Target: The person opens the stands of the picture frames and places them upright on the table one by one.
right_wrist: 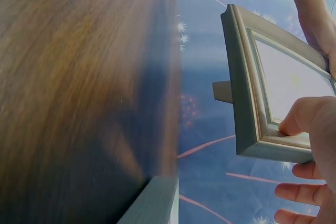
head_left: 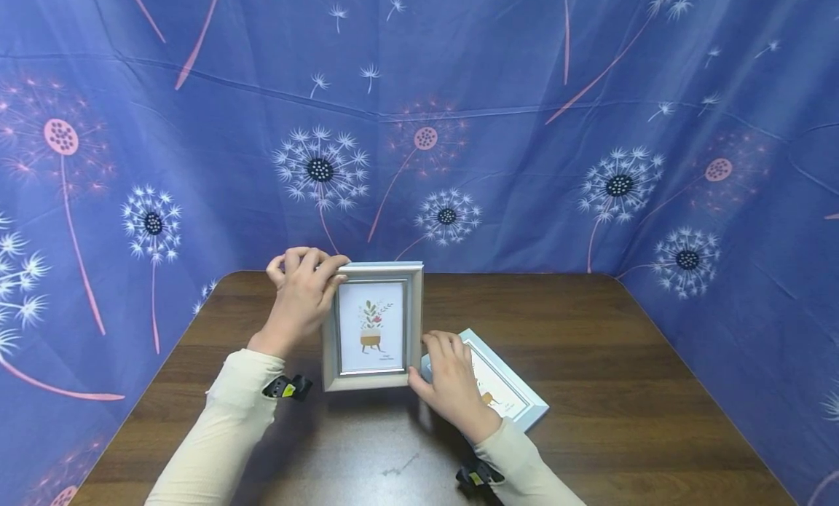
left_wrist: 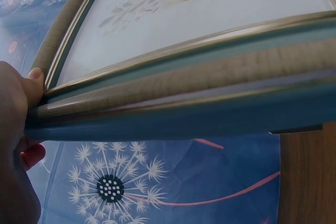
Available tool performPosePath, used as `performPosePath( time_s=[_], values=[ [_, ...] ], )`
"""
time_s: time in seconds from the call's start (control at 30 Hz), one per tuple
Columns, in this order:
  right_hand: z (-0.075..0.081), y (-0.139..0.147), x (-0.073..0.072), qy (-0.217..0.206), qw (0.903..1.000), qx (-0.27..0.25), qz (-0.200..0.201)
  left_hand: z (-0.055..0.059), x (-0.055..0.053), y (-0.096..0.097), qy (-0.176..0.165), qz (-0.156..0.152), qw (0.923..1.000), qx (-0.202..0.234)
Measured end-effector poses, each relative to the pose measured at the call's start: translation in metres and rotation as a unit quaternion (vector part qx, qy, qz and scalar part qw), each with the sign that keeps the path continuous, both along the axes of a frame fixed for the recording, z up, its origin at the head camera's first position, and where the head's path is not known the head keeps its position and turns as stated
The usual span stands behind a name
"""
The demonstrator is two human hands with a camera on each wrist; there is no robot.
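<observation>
A picture frame [head_left: 372,327] with a beige and grey-green border is held upright above the table; its print shows a potted plant. My left hand [head_left: 301,291] grips its upper left corner, the thumb [left_wrist: 35,80] on the front and fingers behind. Low on the opposite side, my right hand [head_left: 452,378] pinches the frame's edge, its thumb [right_wrist: 296,121] on the front border in the right wrist view. A stand leg [right_wrist: 222,92] juts from the back. Partly hidden behind my right hand, a light-blue picture frame [head_left: 534,413] lies face up on the table.
The brown wooden table [head_left: 623,360] has rounded far corners. A blue cloth [head_left: 511,76] with dandelion prints hangs around its back and sides. Each wrist wears a black strap device [head_left: 287,387].
</observation>
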State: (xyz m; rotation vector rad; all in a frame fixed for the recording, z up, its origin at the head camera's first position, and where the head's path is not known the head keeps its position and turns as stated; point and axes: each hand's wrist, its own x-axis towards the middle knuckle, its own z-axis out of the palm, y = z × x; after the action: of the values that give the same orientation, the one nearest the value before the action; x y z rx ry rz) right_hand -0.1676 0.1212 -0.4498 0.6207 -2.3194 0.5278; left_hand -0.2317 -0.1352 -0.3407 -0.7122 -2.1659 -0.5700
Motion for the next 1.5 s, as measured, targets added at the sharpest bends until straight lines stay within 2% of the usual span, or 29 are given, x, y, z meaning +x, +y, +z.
performPosePath(
  time_s=[0.43,0.7,1.13,1.5],
  values=[
    [-0.006,-0.015,-0.001,-0.043,0.999,-0.013,0.007,-0.008,-0.008,-0.012,-0.015,0.008,0.9998,-0.006],
    [-0.01,-0.022,-0.004,-0.058,0.9983,-0.008,0.004,-0.014,-0.013,-0.019,-0.02,0.009,0.9997,-0.011],
    [-0.014,-0.034,-0.003,-0.105,0.9944,-0.001,0.007,-0.025,-0.017,-0.033,-0.022,0.005,0.9997,-0.007],
    [-0.02,-0.044,0.001,-0.098,0.995,0.002,0.019,-0.034,-0.015,-0.044,-0.041,0.009,0.9991,0.0]
  ],
)
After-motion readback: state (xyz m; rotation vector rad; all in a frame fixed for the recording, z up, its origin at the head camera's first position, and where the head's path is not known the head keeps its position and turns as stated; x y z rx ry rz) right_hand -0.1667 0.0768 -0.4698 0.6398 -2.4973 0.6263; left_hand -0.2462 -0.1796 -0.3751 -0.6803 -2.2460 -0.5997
